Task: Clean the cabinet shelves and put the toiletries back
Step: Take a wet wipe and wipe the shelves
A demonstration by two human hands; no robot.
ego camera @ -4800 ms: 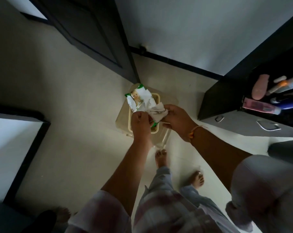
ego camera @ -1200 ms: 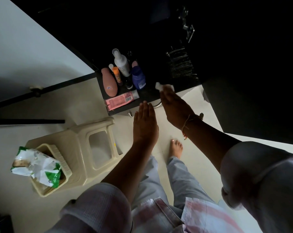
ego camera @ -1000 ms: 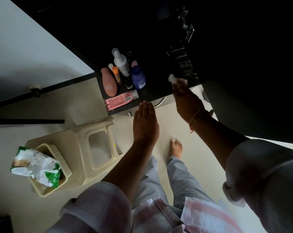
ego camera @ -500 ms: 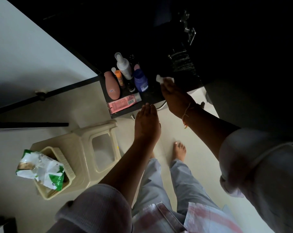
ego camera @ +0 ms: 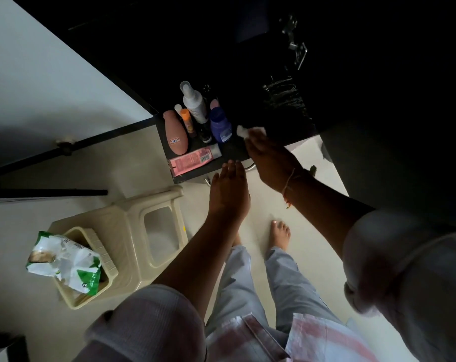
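White wipe (ego camera: 243,131) is under the right hand (ego camera: 270,159), pressed onto the dark shelf (ego camera: 237,152) just right of the blue bottle (ego camera: 220,124). Whether the fingers are curled round it or flat on it, I can't tell; only a crumpled end shows past the fingertips. Compared with half a second ago the wipe and hand sit further left, closer to the bottles; a second ago they were over at the shelf's right end.

Left hand (ego camera: 228,194) is flat with fingers straight and together, holding nothing, fingertips at the shelf's front edge. Same spot as in the earlier frames.

Toiletries unchanged at the shelf's left end: pink bottle (ego camera: 176,133), orange-capped tube (ego camera: 187,121), white spray bottle (ego camera: 194,101), blue bottle, all bunched together, and a pink tube (ego camera: 192,160) lying flat along the front edge.

Beige stool (ego camera: 148,223) lies tipped on the floor (ego camera: 117,165) left of the person's legs, with the green-and-white wipes pack (ego camera: 64,262) resting on it. Both are where they were a second ago; nearly five seconds back both hands were at that pack.
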